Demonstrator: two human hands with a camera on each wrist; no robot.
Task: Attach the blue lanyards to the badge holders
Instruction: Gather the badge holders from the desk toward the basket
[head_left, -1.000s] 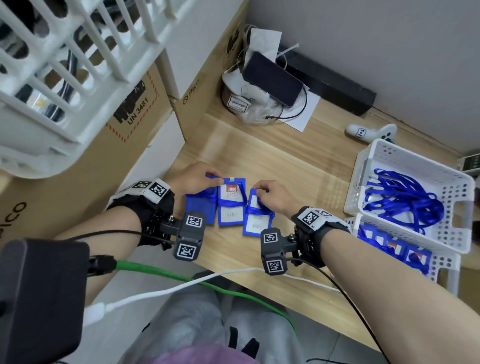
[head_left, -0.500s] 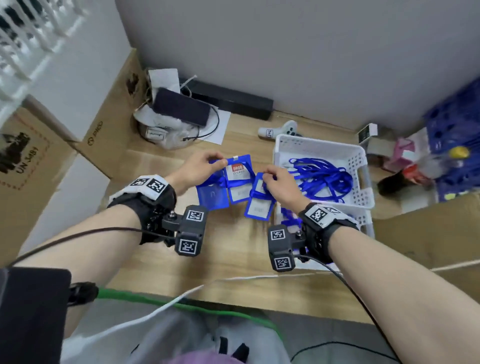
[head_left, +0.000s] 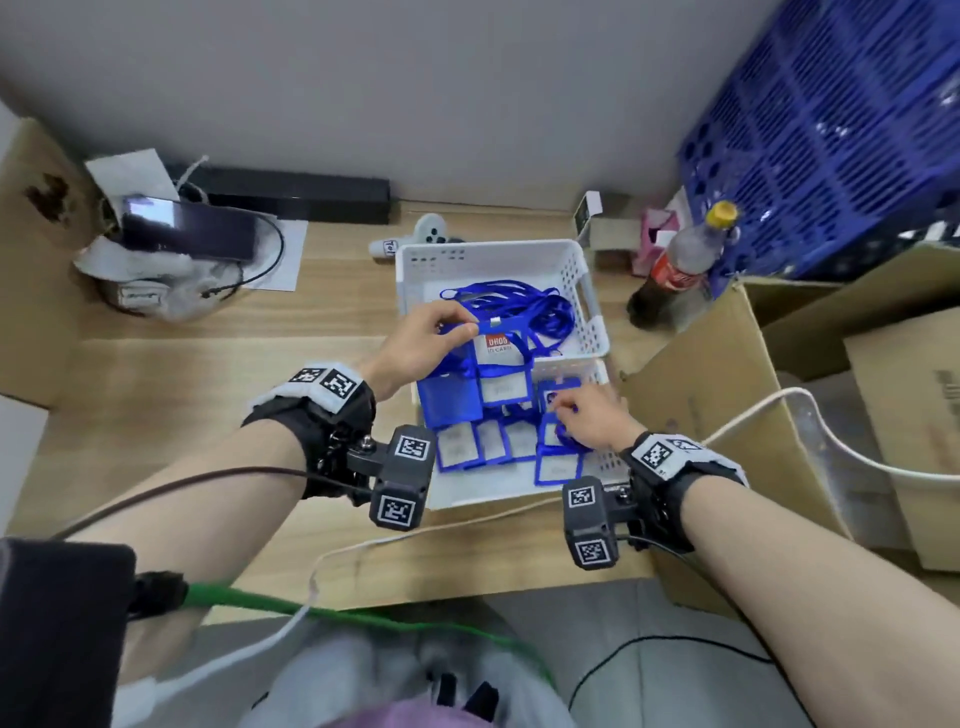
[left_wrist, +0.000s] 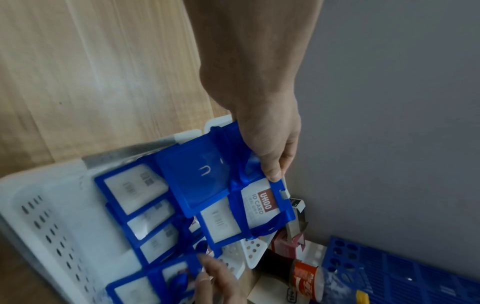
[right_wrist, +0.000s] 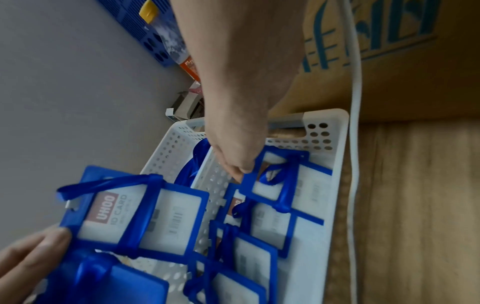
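My left hand (head_left: 457, 330) (left_wrist: 270, 160) grips two blue badge holders (head_left: 478, 387) (left_wrist: 205, 176) by their tops, with blue lanyard wound round them; they hang over the near white basket (head_left: 493, 499). One of them shows a red UHOO card (right_wrist: 106, 209). My right hand (head_left: 576, 421) (right_wrist: 239, 164) pinches the frame of another lanyard-wrapped badge holder (right_wrist: 275, 185) low inside that basket. Several more holders (head_left: 488, 441) lie in there. Loose blue lanyards (head_left: 524, 306) fill the far white basket (head_left: 488, 252).
A cola bottle (head_left: 675, 260) and small cartons stand right of the far basket. A cardboard box (head_left: 727, 415) with a white cable (head_left: 769, 410) flanks the near basket. A blue crate (head_left: 831, 130) is at back right, a phone (head_left: 192, 234) and a white controller (head_left: 421, 236) at the back.
Both hands have carried the badge holders from the bare table to the right, over the near basket. The right hand has come down into the basket with its holder.
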